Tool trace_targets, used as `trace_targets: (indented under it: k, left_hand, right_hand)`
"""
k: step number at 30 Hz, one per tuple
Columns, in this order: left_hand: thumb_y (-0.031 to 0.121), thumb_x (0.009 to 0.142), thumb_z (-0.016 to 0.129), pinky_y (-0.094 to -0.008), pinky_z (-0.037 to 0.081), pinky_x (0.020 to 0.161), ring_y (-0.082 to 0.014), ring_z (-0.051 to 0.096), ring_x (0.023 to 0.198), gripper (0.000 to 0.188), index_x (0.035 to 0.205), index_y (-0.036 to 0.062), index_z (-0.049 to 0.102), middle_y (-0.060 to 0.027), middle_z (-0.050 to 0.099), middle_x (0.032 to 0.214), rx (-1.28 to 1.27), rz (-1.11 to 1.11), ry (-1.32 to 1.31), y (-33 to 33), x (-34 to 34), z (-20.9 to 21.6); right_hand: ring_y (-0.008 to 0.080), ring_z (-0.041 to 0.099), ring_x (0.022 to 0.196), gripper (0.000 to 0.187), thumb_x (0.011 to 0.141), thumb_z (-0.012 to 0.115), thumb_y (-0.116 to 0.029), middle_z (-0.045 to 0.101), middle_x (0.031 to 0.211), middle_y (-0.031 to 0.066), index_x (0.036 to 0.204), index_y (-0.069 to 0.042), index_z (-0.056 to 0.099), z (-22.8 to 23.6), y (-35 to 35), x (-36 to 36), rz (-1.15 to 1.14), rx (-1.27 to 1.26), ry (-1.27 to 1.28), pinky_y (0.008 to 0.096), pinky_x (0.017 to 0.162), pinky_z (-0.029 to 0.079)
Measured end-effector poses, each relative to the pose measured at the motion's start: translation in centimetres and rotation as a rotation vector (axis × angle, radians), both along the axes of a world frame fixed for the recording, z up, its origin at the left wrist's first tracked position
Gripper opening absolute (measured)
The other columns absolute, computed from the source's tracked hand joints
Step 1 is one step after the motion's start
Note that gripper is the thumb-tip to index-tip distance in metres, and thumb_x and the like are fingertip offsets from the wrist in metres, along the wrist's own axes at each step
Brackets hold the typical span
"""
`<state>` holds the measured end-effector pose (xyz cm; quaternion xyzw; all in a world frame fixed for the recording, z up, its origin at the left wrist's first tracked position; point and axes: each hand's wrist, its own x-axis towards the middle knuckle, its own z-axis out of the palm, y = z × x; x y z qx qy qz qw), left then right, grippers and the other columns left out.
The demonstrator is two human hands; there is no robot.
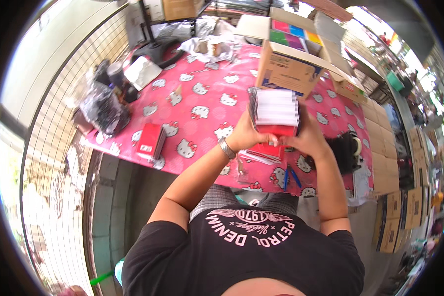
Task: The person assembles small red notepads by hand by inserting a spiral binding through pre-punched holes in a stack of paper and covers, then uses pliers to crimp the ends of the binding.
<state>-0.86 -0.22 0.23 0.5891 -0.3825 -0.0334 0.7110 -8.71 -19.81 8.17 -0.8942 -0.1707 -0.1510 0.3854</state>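
Observation:
Between my two hands is an upright stack of small notebooks (pixel 277 106), with white page edges upward and a red cover facing me. My left hand (pixel 245 134) grips its left side, and my right hand (pixel 312 138) is wrapped round its right side. Both thumbs meet at the near face of the stack. Just below my hands, several red notebooks (pixel 264 154) lie loosely on the table, partly hidden by my hands. A neat block of red notebooks (pixel 151 139) rests farther left. Close to the table's front edge lies a blue-handled tool (pixel 290 178), its kind unclear.
Beyond my hands stands an open cardboard box (pixel 288 71) holding colourful notebooks (pixel 293 37). A pink patterned cloth (pixel 202 129) covers the table. Dark plastic-wrapped goods (pixel 103 108) sit at left, a black stand base (pixel 158 52) at the back. A black furry item (pixel 341 152) lies right.

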Motion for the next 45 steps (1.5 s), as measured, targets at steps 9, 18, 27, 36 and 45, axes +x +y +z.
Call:
trace_targets:
  k: [9,18,27,36,45]
  left_hand:
    - [0.050,0.088,0.073,-0.0327,0.054,0.088,-0.0184,0.068,0.096,0.065,0.126,-0.0005,0.059,-0.0085,0.069,0.112,0.307,0.152,0.811,24.0,5.2,0.9]
    - [0.068,0.076,0.073,-0.0345,0.057,0.063,-0.0204,0.071,0.073,0.080,0.100,-0.0080,0.070,-0.0127,0.073,0.091,0.794,0.616,0.827,37.2,9.1,-2.7]
    - [0.083,0.080,0.052,-0.0424,0.051,0.084,-0.0378,0.070,0.094,0.100,0.096,-0.0138,0.070,-0.0327,0.069,0.095,1.046,0.818,0.569,39.4,9.7,-8.9]
    - [0.012,0.100,0.040,-0.0463,0.054,0.062,-0.0393,0.070,0.075,0.058,0.149,0.0422,0.037,-0.0240,0.065,0.084,1.523,0.484,-0.096,40.2,11.4,-10.5]
    - [0.061,0.090,0.052,-0.0406,0.053,0.077,-0.0331,0.071,0.087,0.065,0.119,0.0038,0.063,-0.0243,0.070,0.092,1.250,0.659,0.381,42.3,10.1,-9.7]
  right_hand:
    - [0.0192,0.067,0.097,0.068,0.079,0.080,-0.043,0.068,0.112,0.0123,0.125,0.001,0.059,-7.2,20.4,10.4,0.340,0.634,0.620,0.0338,0.085,0.053]
    - [0.0211,0.069,0.078,0.042,0.086,0.075,-0.029,0.072,0.097,0.0130,0.105,0.007,0.067,-13.3,36.5,13.4,0.179,1.023,1.102,0.0364,0.073,0.056]
    - [0.0202,0.068,0.082,0.043,0.093,0.068,-0.039,0.070,0.100,0.0074,0.117,-0.003,0.062,-15.2,38.9,13.5,0.183,0.788,1.125,0.0394,0.078,0.055]
    - [0.0320,0.037,0.139,0.106,0.087,0.054,-0.070,0.032,0.152,0.0242,0.149,0.007,0.014,-17.7,41.2,12.9,0.032,1.030,1.205,0.0470,0.113,0.033]
    - [0.0238,0.036,0.142,0.070,0.100,0.047,-0.055,0.041,0.154,0.0121,0.150,-0.007,0.038,-14.0,37.3,11.2,0.641,1.056,1.281,0.0397,0.116,0.028]
